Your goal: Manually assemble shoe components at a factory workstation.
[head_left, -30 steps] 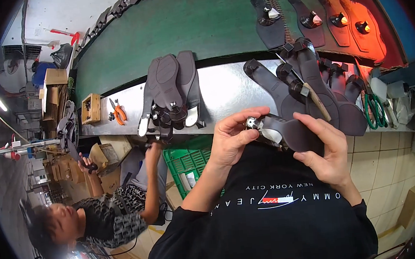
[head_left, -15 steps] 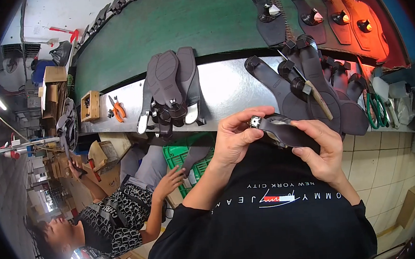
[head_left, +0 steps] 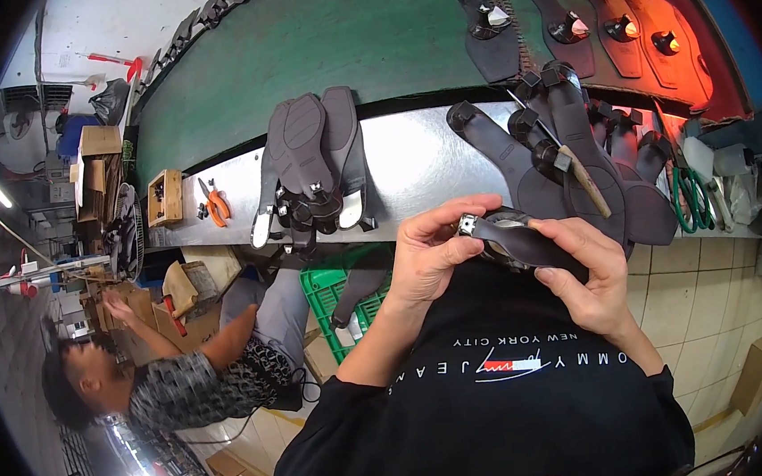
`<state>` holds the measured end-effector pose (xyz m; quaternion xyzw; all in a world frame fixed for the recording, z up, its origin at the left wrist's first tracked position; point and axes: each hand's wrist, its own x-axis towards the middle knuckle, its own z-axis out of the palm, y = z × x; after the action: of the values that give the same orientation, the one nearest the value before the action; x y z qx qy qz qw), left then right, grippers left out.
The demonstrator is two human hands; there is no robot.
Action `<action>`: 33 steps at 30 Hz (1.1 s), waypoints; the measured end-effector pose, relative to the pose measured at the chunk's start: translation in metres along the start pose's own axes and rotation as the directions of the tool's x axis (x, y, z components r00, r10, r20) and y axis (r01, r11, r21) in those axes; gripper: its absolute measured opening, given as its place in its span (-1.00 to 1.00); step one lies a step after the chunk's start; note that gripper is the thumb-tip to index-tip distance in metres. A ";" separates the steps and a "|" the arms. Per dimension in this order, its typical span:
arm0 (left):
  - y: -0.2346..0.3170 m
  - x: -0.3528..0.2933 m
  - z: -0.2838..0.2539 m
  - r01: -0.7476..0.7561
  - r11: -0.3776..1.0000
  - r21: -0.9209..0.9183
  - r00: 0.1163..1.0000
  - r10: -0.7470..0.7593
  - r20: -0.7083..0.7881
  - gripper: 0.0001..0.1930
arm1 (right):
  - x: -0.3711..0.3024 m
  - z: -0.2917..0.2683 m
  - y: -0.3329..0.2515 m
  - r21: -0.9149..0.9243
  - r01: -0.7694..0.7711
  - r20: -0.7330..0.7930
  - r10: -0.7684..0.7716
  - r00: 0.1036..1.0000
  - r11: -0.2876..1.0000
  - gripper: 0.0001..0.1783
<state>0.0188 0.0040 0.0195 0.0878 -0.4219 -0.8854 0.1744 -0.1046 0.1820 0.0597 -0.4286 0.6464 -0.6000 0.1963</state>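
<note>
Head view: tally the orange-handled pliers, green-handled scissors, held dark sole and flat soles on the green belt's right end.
Orange-handled pliers: 1
Green-handled scissors: 1
Held dark sole: 1
Flat soles on the green belt's right end: 4
Total: 7

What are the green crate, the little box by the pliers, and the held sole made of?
Green crate: probably smooth plastic, being bright with slots. Little box: likely plain wood, with tan sides. Held sole: dark, fairly dull, curved; maybe rubber or foam.

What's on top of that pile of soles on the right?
A wooden-handled tool lies across the pile. The overlapping soles cover whatever is beneath them, and the right hand hides part of the near edge.
</note>
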 end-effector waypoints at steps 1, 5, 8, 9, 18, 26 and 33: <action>0.001 0.000 0.001 0.001 1.000 0.000 1.000 -0.001 0.001 -0.63 | 0.000 0.000 -0.001 -0.010 -0.009 0.003 0.009 1.000 1.000 -0.51; 0.001 -0.002 0.003 -0.017 0.998 0.053 1.000 0.018 -0.019 -0.65 | 0.001 0.001 -0.005 -0.054 -0.028 0.011 0.029 1.000 0.998 -0.52; 0.001 -0.004 0.003 -0.020 0.995 0.093 0.999 0.023 -0.028 -0.65 | 0.001 0.003 -0.005 -0.101 0.019 -0.003 -0.020 1.000 0.995 -0.52; 0.001 -0.005 0.003 -0.023 0.994 0.105 0.999 0.026 -0.032 -0.66 | 0.001 0.002 -0.005 -0.102 0.018 -0.008 -0.019 1.000 0.995 -0.52; 0.004 -0.006 0.005 -0.118 0.955 0.272 0.992 0.103 0.068 -0.63 | 0.004 -0.002 -0.009 -0.288 0.095 0.033 -0.089 0.995 0.953 -0.51; 0.003 -0.009 -0.003 -0.131 0.925 0.356 0.985 0.080 0.155 -0.54 | 0.004 -0.007 -0.017 -0.420 0.168 0.119 -0.130 0.984 0.892 -0.51; 0.001 -0.008 -0.001 -0.154 0.901 0.405 0.978 0.081 0.191 -0.51 | 0.003 -0.005 -0.012 -0.414 0.190 0.139 -0.144 0.980 0.890 -0.51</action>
<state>0.0270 0.0059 0.0202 0.0216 -0.6192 -0.7667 0.1683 -0.1063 0.1842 0.0731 -0.5457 0.7111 -0.4362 0.0795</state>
